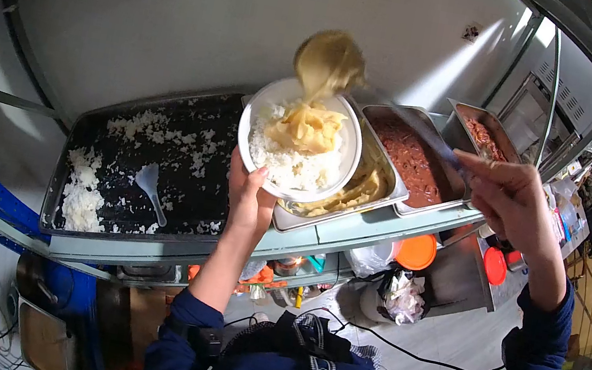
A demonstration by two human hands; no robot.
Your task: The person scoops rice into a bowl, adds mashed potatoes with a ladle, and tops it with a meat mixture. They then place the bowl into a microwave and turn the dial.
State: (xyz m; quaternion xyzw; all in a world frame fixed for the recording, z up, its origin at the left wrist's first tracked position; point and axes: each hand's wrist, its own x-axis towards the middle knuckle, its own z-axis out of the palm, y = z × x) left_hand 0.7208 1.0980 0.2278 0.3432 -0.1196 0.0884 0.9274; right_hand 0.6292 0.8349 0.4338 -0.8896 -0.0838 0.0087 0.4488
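Note:
My left hand (248,196) holds a white bowl (251,125) by its near rim, above the counter. The bowl carries white rice with a heap of yellow stew on top. My right hand (517,196) grips the long metal handle of a ladle (330,60), whose scoop hangs over the far side of the bowl with yellow stew running down into it. Below the bowl sits a steel pan of yellow stew (362,189).
A large dark tray (200,124) on the left holds scattered rice and a white rice paddle (151,187). To the right are two steel pans of red-brown stew (415,158) (485,137). Orange lids (417,251), bags and cables lie on the floor below.

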